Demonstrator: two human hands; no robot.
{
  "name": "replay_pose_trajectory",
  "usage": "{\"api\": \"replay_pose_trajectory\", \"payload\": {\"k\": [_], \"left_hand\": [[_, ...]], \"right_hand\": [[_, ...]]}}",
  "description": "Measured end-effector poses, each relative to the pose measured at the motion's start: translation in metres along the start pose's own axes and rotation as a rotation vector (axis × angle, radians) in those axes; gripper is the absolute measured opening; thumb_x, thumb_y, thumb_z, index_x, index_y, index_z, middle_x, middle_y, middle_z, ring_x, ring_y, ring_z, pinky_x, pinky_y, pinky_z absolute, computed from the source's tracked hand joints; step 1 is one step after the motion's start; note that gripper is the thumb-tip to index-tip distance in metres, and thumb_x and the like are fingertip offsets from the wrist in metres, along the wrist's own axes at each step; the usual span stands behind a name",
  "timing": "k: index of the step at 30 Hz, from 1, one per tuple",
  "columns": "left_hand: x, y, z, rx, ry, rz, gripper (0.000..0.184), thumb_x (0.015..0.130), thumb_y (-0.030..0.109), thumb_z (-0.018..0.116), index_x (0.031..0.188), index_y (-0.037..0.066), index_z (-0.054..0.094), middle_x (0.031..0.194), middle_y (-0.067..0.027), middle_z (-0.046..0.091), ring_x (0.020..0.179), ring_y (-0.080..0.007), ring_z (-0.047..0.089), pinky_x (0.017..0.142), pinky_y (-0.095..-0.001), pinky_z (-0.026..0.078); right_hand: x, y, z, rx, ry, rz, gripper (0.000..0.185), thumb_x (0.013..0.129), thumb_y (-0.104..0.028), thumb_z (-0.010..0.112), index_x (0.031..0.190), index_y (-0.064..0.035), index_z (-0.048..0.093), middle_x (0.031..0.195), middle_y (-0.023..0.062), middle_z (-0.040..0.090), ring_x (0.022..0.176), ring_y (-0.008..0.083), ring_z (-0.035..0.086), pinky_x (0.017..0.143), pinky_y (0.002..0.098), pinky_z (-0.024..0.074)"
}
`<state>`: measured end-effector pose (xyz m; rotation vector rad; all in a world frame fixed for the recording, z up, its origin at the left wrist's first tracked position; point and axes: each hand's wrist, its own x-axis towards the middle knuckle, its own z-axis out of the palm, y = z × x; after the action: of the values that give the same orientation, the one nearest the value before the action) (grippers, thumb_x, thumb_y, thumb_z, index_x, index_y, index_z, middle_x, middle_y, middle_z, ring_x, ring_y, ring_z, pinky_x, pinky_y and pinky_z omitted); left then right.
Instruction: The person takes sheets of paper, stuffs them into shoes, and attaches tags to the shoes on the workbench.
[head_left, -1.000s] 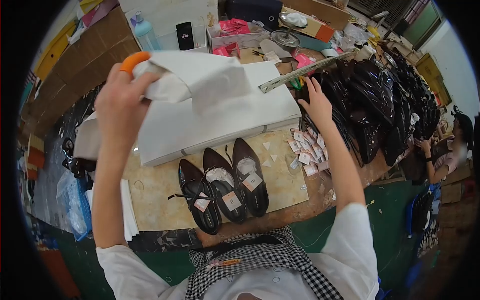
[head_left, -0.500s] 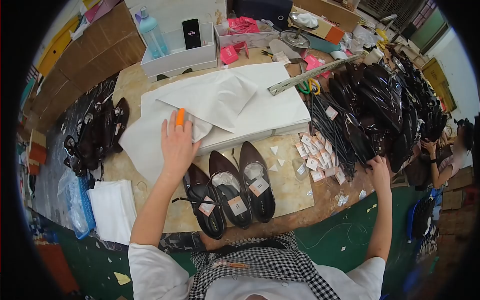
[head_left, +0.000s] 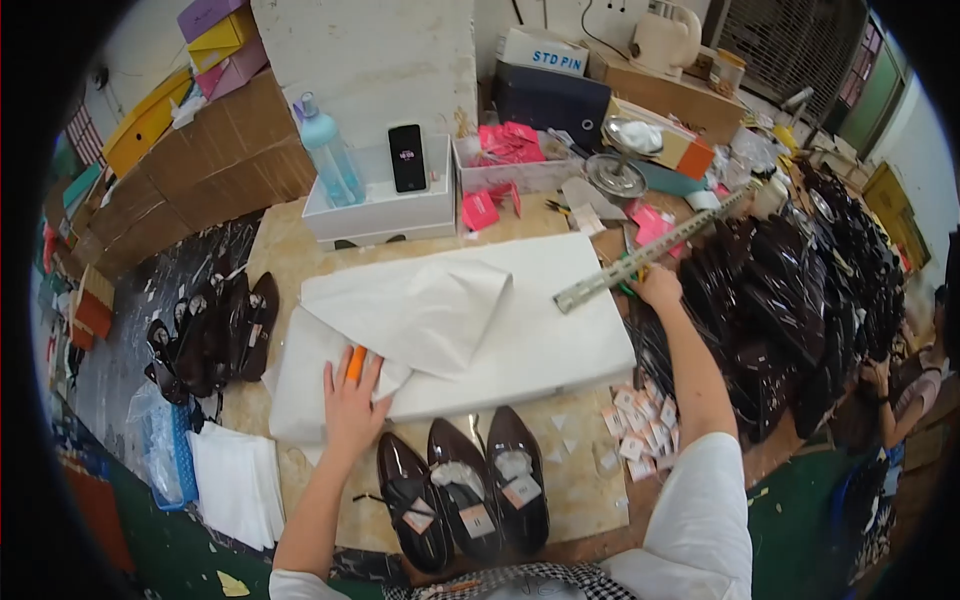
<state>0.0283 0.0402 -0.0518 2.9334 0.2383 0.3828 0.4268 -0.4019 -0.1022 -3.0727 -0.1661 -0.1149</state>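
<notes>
Workbench [head_left: 770,458]: worn brown wood at right. Tan, stained board [head_left: 588,505] laid over middle. On board: thick stack of white sheets [head_left: 585,345], centre; three dark pointed shoes [head_left: 465,490], side by side at near edge; small white triangles [head_left: 556,447] just beside; open white box [head_left: 385,222] at far edge. Right: scattered card tags [head_left: 640,425], then large heap of glossy dark shoes [head_left: 765,300] piled on bench.
</notes>
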Motion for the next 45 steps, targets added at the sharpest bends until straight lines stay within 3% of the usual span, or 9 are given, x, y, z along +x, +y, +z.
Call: {"api": "replay_pose_trajectory", "payload": {"k": [4,10,16,21,28,31,34,43,45], "left_hand": [[0.004,0.004,0.004,0.011,0.022,-0.022,0.069,0.077,0.03,0.064,0.143,0.013,0.053,0.15,-0.0174,0.045,0.143,-0.0377,0.034,0.119,-0.059,0.019],[0.004,0.007,0.004,-0.007,0.03,-0.033,0.068,0.074,0.03,0.063,0.139,0.011,0.056,0.148,-0.0188,0.047,0.142,-0.0378,0.036,0.118,-0.0592,0.02],[0.003,0.005,0.007,0.02,0.037,-0.028,0.067,0.074,0.03,0.063,0.138,0.011,0.057,0.147,-0.0192,0.047,0.142,-0.0376,0.036,0.118,-0.0593,0.02],[0.002,0.004,0.007,0.026,0.022,-0.026,0.067,0.074,0.032,0.065,0.138,0.011,0.057,0.148,-0.0186,0.046,0.143,-0.0369,0.034,0.118,-0.0596,0.019],[0.003,0.001,0.007,0.018,0.003,-0.025,0.066,0.073,0.033,0.067,0.135,0.01,0.058,0.147,-0.0187,0.047,0.143,-0.0382,0.034,0.117,-0.0614,0.02],[0.004,0.003,0.006,0.026,0.006,-0.02,0.065,0.073,0.033,0.067,0.133,0.01,0.059,0.145,-0.02,0.047,0.142,-0.0388,0.035,0.116,-0.0626,0.021],[0.005,0.004,0.005,0.009,-0.002,-0.029,0.065,0.072,0.033,0.068,0.132,0.009,0.06,0.144,-0.0206,0.047,0.142,-0.0389,0.035,0.116,-0.0629,0.021],[0.005,0.002,0.006,0.03,-0.002,-0.023,0.065,0.073,0.036,0.067,0.132,0.009,0.06,0.144,-0.0205,0.048,0.141,-0.0398,0.036,0.116,-0.0632,0.021],[0.005,0.001,0.007,0.026,0.001,-0.025,0.065,0.073,0.037,0.067,0.132,0.009,0.06,0.144,-0.0205,0.048,0.141,-0.0401,0.036,0.116,-0.0632,0.021]], "right_hand": [[0.01,0.019,-0.051,-0.109,-0.021,0.071,0.054,0.07,-0.052,0.08,0.097,-0.0052,0.076,0.097,0.023,0.072,0.097,0.0374,0.07,0.084,0.0456,0.0575],[-0.04,0.046,-0.16,-0.563,0.04,-0.173,0.023,0.065,-0.023,0.083,0.082,-0.0092,0.077,0.09,0.0062,0.072,0.1,0.0264,0.064,0.082,0.0385,0.0541],[-0.076,-0.021,-0.26,-0.1,0.028,-0.371,0.03,0.069,-0.021,0.081,0.095,-0.0078,0.078,0.087,0.0138,0.066,0.093,0.0328,0.061,0.081,0.0445,0.0511],[0.032,-0.127,-0.131,0.178,-0.018,-0.72,0.034,0.074,-0.027,0.078,0.104,-0.0102,0.077,0.093,0.0171,0.068,0.09,0.0366,0.063,0.08,0.0449,0.0507],[0.108,-0.211,-0.032,0.482,-0.431,-0.775,0.033,0.075,-0.027,0.078,0.102,-0.0072,0.077,0.096,0.0181,0.073,0.088,0.0349,0.069,0.079,0.041,0.0547],[0.132,-0.204,-0.03,0.378,-0.042,-0.541,0.025,0.08,-0.025,0.073,0.099,-0.0091,0.079,0.091,0.0115,0.075,0.092,0.032,0.07,0.084,0.0424,0.0551],[0.14,-0.192,-0.001,-0.244,0.215,-0.439,0.017,0.082,-0.019,0.068,0.091,-0.0095,0.078,0.093,0.0098,0.076,0.095,0.0306,0.07,0.083,0.0437,0.0552],[0.135,-0.188,-0.009,0.102,0.297,-0.546,0.014,0.08,-0.019,0.07,0.088,-0.0089,0.076,0.092,0.0144,0.073,0.087,0.034,0.07,0.078,0.047,0.0554],[0.128,-0.198,-0.032,0.2,0.079,-0.533,0.017,0.081,-0.021,0.071,0.092,-0.0089,0.075,0.09,0.016,0.073,0.086,0.0349,0.07,0.078,0.0472,0.0553]]}}
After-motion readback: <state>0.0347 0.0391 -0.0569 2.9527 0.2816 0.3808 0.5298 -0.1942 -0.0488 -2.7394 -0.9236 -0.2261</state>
